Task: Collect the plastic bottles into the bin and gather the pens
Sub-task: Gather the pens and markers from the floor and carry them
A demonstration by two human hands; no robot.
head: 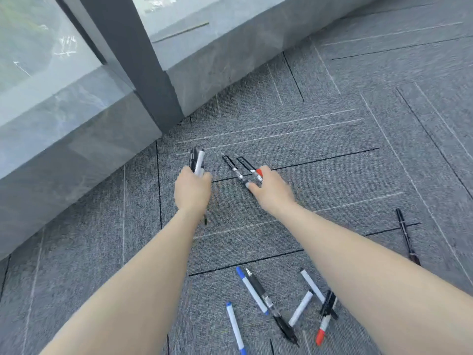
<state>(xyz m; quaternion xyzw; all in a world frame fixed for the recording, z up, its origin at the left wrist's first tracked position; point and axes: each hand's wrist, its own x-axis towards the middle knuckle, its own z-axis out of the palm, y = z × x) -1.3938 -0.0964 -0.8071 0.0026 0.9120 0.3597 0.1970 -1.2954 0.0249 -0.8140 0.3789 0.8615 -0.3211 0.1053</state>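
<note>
Two bare arms reach forward over grey carpet; the left hand is clenched around a bundle of pens pointing up and away. The right hand lies palm down, its fingers pinching two black pens that lie side by side, long axes angled away leftward; more scattered pens lie nearer, between the forearms.

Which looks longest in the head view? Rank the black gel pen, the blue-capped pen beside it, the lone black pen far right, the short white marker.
1. Black gel pen.
2. Blue-capped pen and lone black pen: alike; the lone one lies farther, so unranked.
3. Short white marker.
</note>
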